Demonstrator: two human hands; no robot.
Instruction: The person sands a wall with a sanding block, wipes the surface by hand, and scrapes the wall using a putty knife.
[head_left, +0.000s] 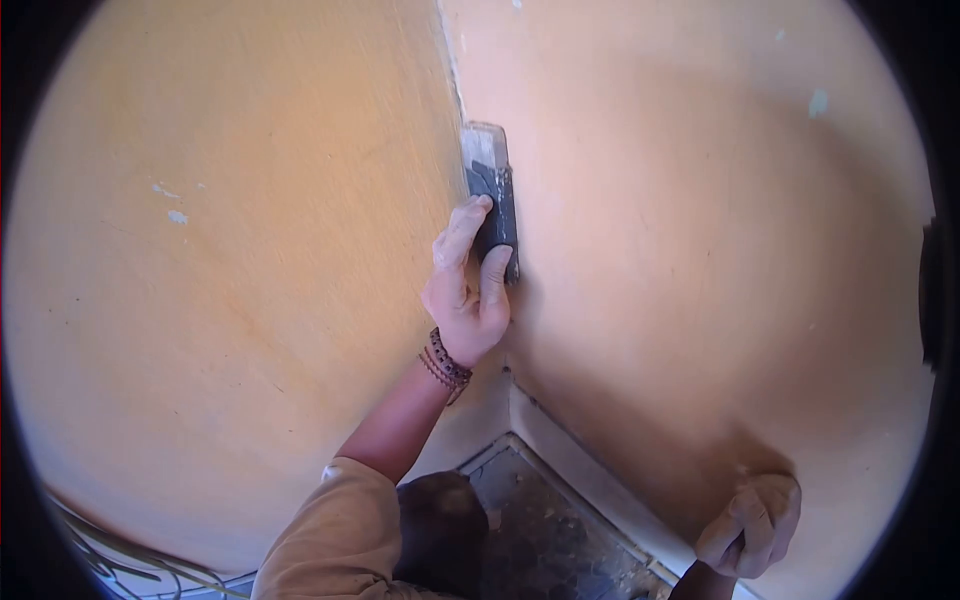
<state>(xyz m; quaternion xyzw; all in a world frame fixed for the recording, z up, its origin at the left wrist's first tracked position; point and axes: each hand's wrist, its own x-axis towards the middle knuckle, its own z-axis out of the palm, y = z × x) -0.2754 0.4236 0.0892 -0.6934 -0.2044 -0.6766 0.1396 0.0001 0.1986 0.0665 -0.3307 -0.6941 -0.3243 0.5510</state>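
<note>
My left hand (470, 275), with dark beaded bracelets at its wrist, grips a flat dark block with a pale upper end (492, 195). The block lies upright along the corner where the yellow-orange wall (250, 250) meets the pinkish wall (680, 230). Its thumb and fingers press on the lower half of the block. My right hand (755, 525) is at the lower right, beside the pinkish wall, its fingers curled in. Whatever it may hold is hidden.
Below the corner runs a pale skirting (580, 465) above a dark, speckled floor (550, 540). A dark rounded shape, perhaps a knee (442, 525), shows beside the left sleeve. Cables or hoses (150, 560) lie at the lower left. Both walls carry small pale chipped spots.
</note>
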